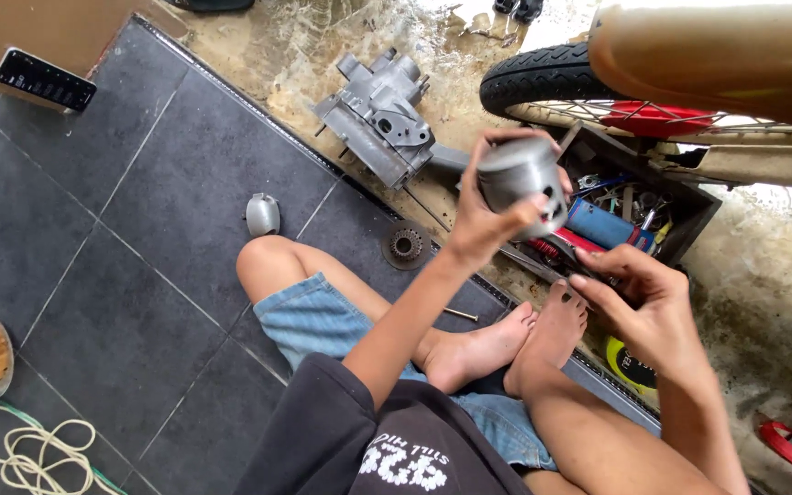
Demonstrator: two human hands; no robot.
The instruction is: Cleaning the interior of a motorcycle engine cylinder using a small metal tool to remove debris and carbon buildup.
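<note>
- A grey metal cylinder [522, 179] is raised to eye level above the toolbox [689, 206], turned as if for inspection.
- The left hand [488, 215] clenches around the cylinder, fingers wrapped over its side.
- The right hand [639, 302] hovers loosely curled beside the toolbox; whether it grips anything cannot be told.
- An engine casing [379, 115] lies just beyond, near a motorcycle wheel [543, 82].
- A sprocket [405, 245] rests on dark floor tiles [139, 238], within reach.
</note>
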